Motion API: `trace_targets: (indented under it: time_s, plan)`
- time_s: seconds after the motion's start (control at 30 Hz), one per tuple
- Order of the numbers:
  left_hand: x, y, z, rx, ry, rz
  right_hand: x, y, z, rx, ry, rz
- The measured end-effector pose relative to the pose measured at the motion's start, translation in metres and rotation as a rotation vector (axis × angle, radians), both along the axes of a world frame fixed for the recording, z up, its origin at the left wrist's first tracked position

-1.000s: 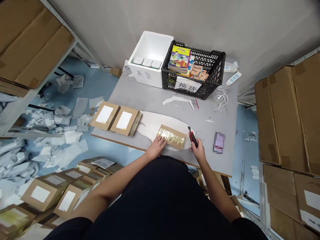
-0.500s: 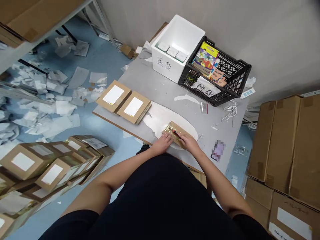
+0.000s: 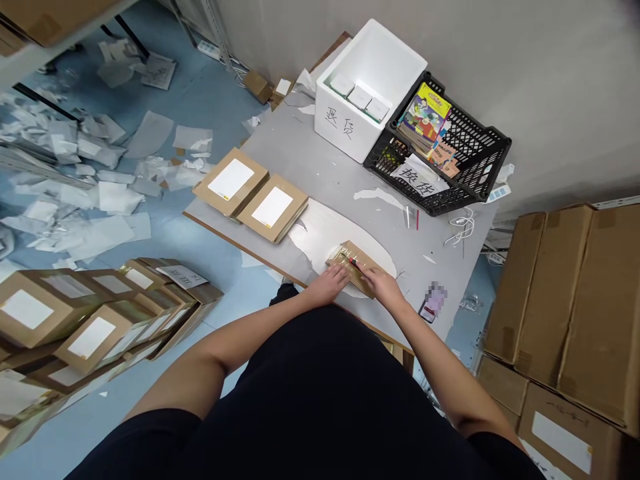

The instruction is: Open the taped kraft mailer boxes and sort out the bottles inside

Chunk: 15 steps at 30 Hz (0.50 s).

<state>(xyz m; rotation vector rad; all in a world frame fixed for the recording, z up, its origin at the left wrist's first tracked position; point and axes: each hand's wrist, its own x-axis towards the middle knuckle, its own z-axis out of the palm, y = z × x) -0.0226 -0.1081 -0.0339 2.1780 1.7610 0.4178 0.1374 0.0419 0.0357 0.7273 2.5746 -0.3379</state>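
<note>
A small cardboard box (image 3: 367, 252) with shiny clear tape lies at a slant near the table's front edge. My left hand (image 3: 330, 283) holds its near left side, fingers curled over the edge; the thumb is hard to make out. In my right hand (image 3: 383, 285) is a slim red-and-black box cutter (image 3: 354, 263), its front end over the taped top of the box. The fingers are closed around its handle, and the blade is too small to see clearly. Under the box lies a pale, worn patch of the grey tabletop (image 3: 345, 190).
Two flat parcels (image 3: 273, 207) with white labels lie left on the table. Behind stand a white foam box (image 3: 340, 127) and a black crate (image 3: 480, 157) with books. A phone (image 3: 431, 303) lies right. Stacked cartons (image 3: 545, 287) flank the table; labelled boxes (image 3: 95, 333) stand left.
The camera view has shifted slightly. Both hands stay at the small box, and the box cutter has moved a little along its taped top toward my right hand's side.
</note>
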Motion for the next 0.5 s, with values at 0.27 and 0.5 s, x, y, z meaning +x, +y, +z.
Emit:
trace_targets:
  time_s: [0.27, 0.5]
  plan:
    - [0.0011, 0.0002, -0.0017, 0.002, 0.011, -0.002, -0.0017, 0.0009, 0.0015, -0.027, -0.019, -0.013]
    - [0.0017, 0.0007, -0.0036, 0.007, 0.006, 0.014, -0.0056, 0.0034, 0.0072, -0.03, -0.066, 0.019]
